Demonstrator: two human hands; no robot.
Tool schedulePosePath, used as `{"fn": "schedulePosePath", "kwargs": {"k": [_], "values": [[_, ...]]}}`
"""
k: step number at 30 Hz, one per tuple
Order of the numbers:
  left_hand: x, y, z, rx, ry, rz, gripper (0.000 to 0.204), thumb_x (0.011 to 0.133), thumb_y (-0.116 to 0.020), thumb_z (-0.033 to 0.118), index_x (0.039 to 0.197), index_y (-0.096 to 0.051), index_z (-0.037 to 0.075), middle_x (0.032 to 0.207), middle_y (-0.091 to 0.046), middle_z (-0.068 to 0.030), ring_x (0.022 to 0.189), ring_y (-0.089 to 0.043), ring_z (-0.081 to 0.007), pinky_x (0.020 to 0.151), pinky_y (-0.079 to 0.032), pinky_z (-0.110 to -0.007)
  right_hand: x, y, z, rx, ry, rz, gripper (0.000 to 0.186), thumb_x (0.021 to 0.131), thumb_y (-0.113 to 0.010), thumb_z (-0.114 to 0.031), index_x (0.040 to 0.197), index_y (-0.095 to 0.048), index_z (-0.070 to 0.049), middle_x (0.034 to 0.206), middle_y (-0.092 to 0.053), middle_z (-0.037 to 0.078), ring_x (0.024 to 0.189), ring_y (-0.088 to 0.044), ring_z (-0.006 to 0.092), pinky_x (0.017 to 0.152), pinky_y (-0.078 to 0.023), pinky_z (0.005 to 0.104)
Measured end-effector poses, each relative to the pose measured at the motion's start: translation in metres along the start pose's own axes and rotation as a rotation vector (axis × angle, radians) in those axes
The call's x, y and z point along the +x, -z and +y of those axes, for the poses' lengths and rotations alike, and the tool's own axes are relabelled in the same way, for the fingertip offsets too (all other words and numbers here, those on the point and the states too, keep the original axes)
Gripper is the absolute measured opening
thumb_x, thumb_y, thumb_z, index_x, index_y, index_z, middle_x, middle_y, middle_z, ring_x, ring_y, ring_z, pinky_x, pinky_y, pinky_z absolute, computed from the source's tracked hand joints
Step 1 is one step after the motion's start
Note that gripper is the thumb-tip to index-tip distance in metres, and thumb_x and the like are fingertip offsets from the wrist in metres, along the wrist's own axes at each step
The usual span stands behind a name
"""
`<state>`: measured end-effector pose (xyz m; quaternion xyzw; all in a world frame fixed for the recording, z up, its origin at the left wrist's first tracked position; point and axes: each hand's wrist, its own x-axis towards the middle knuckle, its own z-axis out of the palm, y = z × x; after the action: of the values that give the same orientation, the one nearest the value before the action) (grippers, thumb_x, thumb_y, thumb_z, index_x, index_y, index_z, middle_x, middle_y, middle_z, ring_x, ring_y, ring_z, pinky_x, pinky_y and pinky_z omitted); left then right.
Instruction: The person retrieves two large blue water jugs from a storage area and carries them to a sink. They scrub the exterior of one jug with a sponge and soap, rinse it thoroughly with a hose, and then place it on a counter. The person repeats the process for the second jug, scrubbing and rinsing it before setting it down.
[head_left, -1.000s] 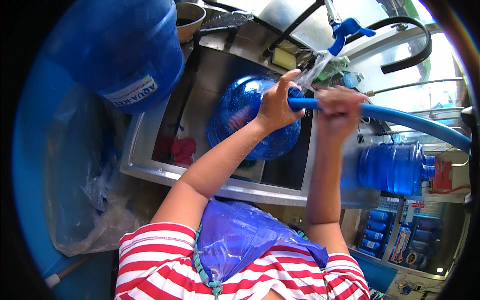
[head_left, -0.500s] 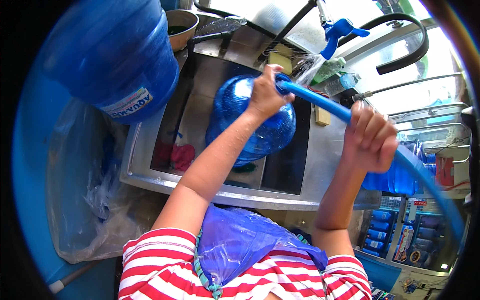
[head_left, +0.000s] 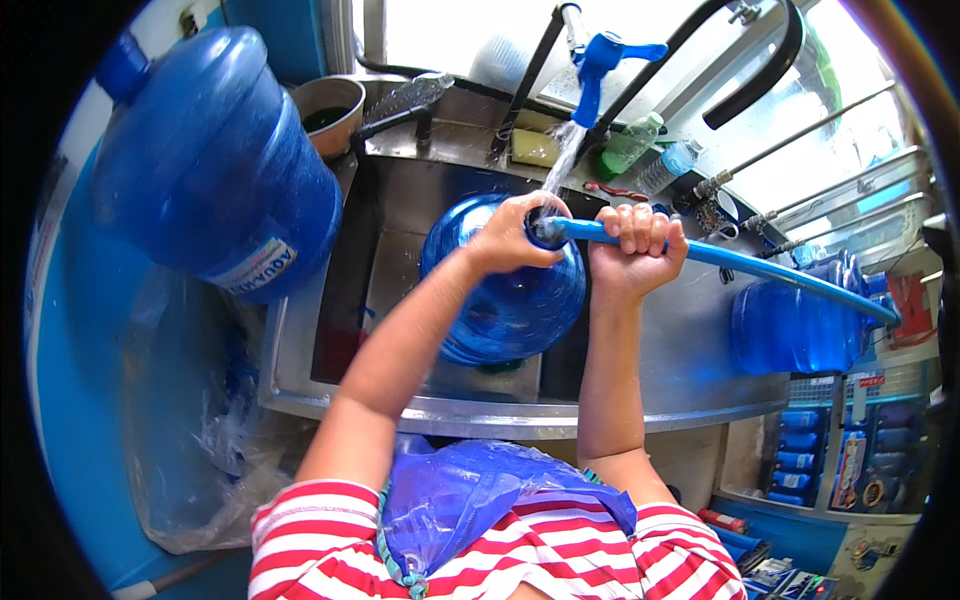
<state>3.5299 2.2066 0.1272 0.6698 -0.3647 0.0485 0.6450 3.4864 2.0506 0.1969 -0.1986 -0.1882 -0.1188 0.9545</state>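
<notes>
A large clear-blue water jug [head_left: 515, 310] stands tilted in the steel sink [head_left: 395, 260]. My left hand [head_left: 513, 235] is closed around its neck. In my right fist [head_left: 637, 245] is a long blue rod [head_left: 770, 268], with one end inside the jug's mouth. What is on that inner end is hidden. Above the jug, a blue-handled faucet [head_left: 600, 65] runs, and its water stream [head_left: 566, 155] falls onto the mouth and my left hand.
Another big blue jug [head_left: 225, 170] stands at the left, beside a round pot [head_left: 328, 110]. A yellow sponge [head_left: 535, 148] and small plastic bottles [head_left: 630, 143] line the sink's back ledge. More blue jugs [head_left: 800, 315] stand at the right. Black pipes [head_left: 780, 60] curve overhead.
My right fist has moved left, close to the jug's neck, and less of the rod shows outside. The stream that splashed behind the neck now falls at the mouth. The view has shifted slightly.
</notes>
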Motion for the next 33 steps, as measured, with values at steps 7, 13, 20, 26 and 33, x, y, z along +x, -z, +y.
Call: {"fn": "schedulePosePath", "kwargs": {"k": [7,13,20,26,33], "values": [[0.004,0.002,0.001,-0.219,0.202,-0.063,0.05,0.061,-0.083,0.012,0.104,-0.06,0.004,0.093,-0.067,-0.0057,0.085,-0.064,-0.0146,0.081,-0.051,-0.029,-0.002,-0.004,-0.008,0.009,0.074,-0.003,0.042,0.078,-0.058,-0.026,0.049,-0.029,-0.017,0.048,-0.029,-0.002,0.045,-0.03,0.0118,0.055,-0.031,0.0305],[-0.005,-0.042,0.006,0.352,-0.068,0.487,0.05,0.062,-0.081,0.013,0.105,-0.057,0.005,0.091,-0.066,-0.0128,0.085,-0.067,-0.0281,0.079,-0.053,-0.034,0.007,-0.011,-0.027,0.006,0.111,-0.13,0.043,0.081,-0.055,-0.026,0.05,-0.027,-0.018,0.048,-0.029,-0.003,0.046,-0.028,0.0113,0.054,-0.029,0.0305],[0.006,0.0,-0.008,-0.045,0.258,0.056,0.048,0.064,-0.081,0.016,0.107,-0.063,0.004,0.095,-0.069,-0.0051,0.087,-0.066,-0.0173,0.085,-0.051,-0.031,0.024,-0.028,-0.029,0.064,0.139,-0.263,0.041,0.082,-0.054,-0.024,0.049,-0.03,-0.018,0.049,-0.034,-0.002,0.047,-0.034,0.012,0.058,-0.032,0.0314],[0.006,-0.022,-0.006,0.274,0.152,0.315,0.05,0.062,-0.083,0.024,0.104,-0.063,0.005,0.091,-0.068,-0.0077,0.087,-0.067,-0.0242,0.084,-0.052,-0.035,0.036,-0.08,-0.018,-0.093,0.046,-0.499,0.036,0.083,-0.052,-0.026,0.052,-0.035,-0.017,0.052,-0.038,-0.001,0.051,-0.038,0.0128,0.062,-0.033,0.0328],[0.01,-0.03,-0.016,0.131,0.201,0.221,0.053,0.067,-0.086,0.024,0.11,-0.059,0.007,0.105,-0.061,-0.0072,0.099,-0.057,-0.0193,0.091,-0.046,-0.034,0.022,-0.095,0.105,-0.544,-0.145,-0.323,0.019,0.086,-0.061,-0.019,0.072,-0.059,-0.005,0.065,-0.056,0.005,0.07,-0.061,0.0179,0.083,-0.048,0.0363]]}}
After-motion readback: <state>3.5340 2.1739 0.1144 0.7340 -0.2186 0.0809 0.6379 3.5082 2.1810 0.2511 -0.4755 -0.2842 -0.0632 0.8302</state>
